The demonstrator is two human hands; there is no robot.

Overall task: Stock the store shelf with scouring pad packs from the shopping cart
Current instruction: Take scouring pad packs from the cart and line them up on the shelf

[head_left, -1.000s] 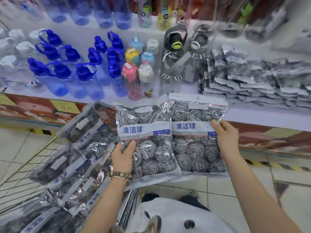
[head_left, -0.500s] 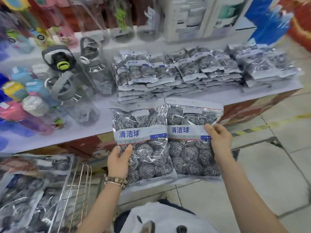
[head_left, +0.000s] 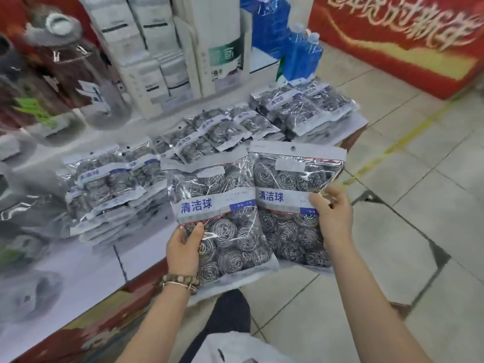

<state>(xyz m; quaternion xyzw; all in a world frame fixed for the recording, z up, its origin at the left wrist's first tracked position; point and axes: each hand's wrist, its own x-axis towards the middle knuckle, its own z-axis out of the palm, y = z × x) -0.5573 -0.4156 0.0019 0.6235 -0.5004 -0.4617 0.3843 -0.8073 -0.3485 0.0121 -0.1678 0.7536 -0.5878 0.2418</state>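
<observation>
Shelf (head_left: pixel 86 260) already stacked with packs (head_left: pixel 110 184). We grip one pack in each hand: left hand (head_left: pixel 183 247), right hand (head_left: pixel 332 218). Light, crinkly, slippery film; hold edges.

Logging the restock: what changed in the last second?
The two clear plastic packs of steel scouring balls, left pack and right pack, were carried rightward from the wire cart, now out of view, to the stacked packs on the white shelf. Nothing let go: left hand and right hand grip them as before.
</observation>
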